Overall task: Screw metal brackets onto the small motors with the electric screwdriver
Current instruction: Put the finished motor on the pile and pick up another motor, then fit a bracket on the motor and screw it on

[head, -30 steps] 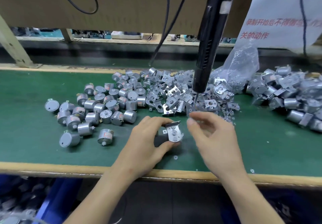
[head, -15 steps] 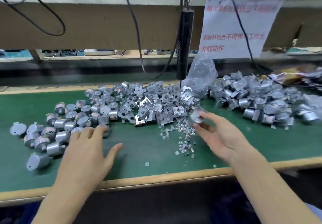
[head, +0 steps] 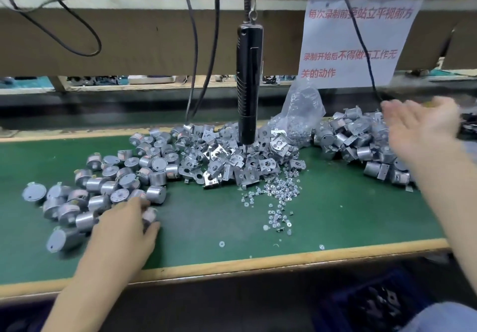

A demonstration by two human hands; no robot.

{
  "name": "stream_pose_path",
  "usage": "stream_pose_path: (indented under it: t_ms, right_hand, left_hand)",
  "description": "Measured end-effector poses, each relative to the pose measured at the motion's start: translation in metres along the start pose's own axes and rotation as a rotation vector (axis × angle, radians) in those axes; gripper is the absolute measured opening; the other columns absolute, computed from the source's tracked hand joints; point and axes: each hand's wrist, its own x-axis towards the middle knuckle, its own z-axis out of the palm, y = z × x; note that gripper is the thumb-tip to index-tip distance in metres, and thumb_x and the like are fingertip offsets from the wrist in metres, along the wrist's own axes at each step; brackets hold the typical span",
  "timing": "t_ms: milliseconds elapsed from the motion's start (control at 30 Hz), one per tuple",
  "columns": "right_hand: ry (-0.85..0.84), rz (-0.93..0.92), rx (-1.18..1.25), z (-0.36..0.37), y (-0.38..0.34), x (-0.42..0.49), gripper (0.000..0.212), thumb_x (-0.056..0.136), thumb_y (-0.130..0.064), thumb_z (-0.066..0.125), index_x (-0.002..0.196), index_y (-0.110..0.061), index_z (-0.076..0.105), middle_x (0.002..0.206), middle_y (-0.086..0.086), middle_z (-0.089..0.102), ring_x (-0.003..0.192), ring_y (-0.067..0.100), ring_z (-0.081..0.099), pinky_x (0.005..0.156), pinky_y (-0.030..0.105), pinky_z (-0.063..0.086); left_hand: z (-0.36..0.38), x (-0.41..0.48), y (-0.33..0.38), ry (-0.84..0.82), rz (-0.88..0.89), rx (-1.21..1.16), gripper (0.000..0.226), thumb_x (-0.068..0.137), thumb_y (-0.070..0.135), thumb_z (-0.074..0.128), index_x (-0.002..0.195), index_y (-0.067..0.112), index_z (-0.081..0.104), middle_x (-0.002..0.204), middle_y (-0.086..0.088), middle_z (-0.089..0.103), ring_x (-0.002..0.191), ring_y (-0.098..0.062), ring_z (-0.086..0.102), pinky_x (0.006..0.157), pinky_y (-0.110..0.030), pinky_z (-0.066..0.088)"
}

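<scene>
A: Where do we stand? Biggest things first.

B: The green bench mat (head: pixel 206 241) spreads before us, with the paper notice (head: pixel 356 40) on the far board, right of centre. The electric screwdriver (head: pixel 248 81) hangs upright from its hook. Its tip is just over the bracket pile (head: pixel 224 156) at centre, and neither hand touches it.

A: And the motors?

B: Bare motors (head: pixel 116 177) are heaped at left and bracketed motors (head: pixel 361 146) at far right. The screw bag (head: pixel 302 109) sits between that right heap and the brackets. We judge we are starting a unit by picking up a motor.

A: The hands?

B: Our right hand (head: pixel 423 125) hovers blurred above the bracketed heap, fingers spread, holding nothing we can see. Our left hand (head: pixel 124 226) lies at the near edge of the bare heap, thumb and fingers closed on a single motor (head: pixel 149 215).

A: So what next?

B: We would carry that motor to open mat and seat a bracket on it. Then we take one of the loose screws (head: pixel 278 195) strewn near centre and pull the electric screwdriver down.

A: Any writing?

B: The notice has red Chinese print. Its lower lines read roughly "录制开始后不得做与工作无关的动作", and the top line is partly blurred. We see no brand on the electric screwdriver.
</scene>
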Motion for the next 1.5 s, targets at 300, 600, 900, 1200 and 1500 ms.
stream_pose_path:
  t_ms: [300,600,900,1200,1500]
  right_hand:
    - [-0.862,-0.214,-0.966,0.053,0.117,-0.102,0.079,0.078,-0.063,0.072,0.145,-0.031,0.047,0.136,-0.008,0.061,0.125,0.004,0.058,0.105,0.028,0.047]
    - [-0.924,-0.137,-0.580,0.073,0.148,-0.116,0.024,0.090,-0.028,0.060,0.101,-0.008,0.055,0.074,0.004,0.058,0.062,0.021,0.057,0.064,0.039,0.054]
    - [-0.923,-0.010,-0.381,0.060,0.164,-0.105,0.089,0.050,-0.102,0.050,0.074,-0.017,0.052,0.057,0.003,0.044,0.045,0.021,0.038,0.048,0.028,0.037]
    - [-0.824,0.041,-0.289,0.056,0.188,-0.103,0.080,0.083,-0.084,0.017,0.082,-0.011,0.050,0.064,0.003,0.045,0.048,0.021,0.039,0.048,0.029,0.036]
    - [-0.831,0.044,-0.247,0.055,0.200,-0.105,0.099,0.054,-0.103,0.049,0.085,-0.008,0.050,0.066,0.002,0.047,0.048,0.020,0.042,0.045,0.026,0.039]
  left_hand:
    - [0.024,-0.013,0.041,-0.012,0.361,-0.284,0.035,0.085,0.018,0.072,0.120,0.019,0.067,0.109,0.004,0.064,0.103,-0.021,0.060,0.092,-0.036,0.047]
    - [0.034,-0.007,0.044,0.013,0.331,-0.436,0.039,0.085,0.019,0.075,0.120,0.023,0.059,0.108,0.009,0.064,0.097,-0.012,0.062,0.090,-0.031,0.049]
    - [0.043,-0.003,0.055,0.000,0.347,-0.428,0.034,0.084,0.039,0.075,0.116,0.032,0.065,0.096,0.013,0.053,0.083,-0.006,0.050,0.084,-0.029,0.048]
    - [0.045,-0.004,0.054,-0.035,0.428,-0.321,0.050,0.087,0.028,0.065,0.135,0.028,0.051,0.111,0.015,0.055,0.099,-0.010,0.047,0.090,-0.023,0.040]
    - [0.051,0.000,0.053,-0.017,0.393,-0.192,0.062,0.082,0.071,0.049,0.120,0.023,0.056,0.145,0.007,0.038,0.114,-0.018,0.036,0.100,-0.031,0.037]
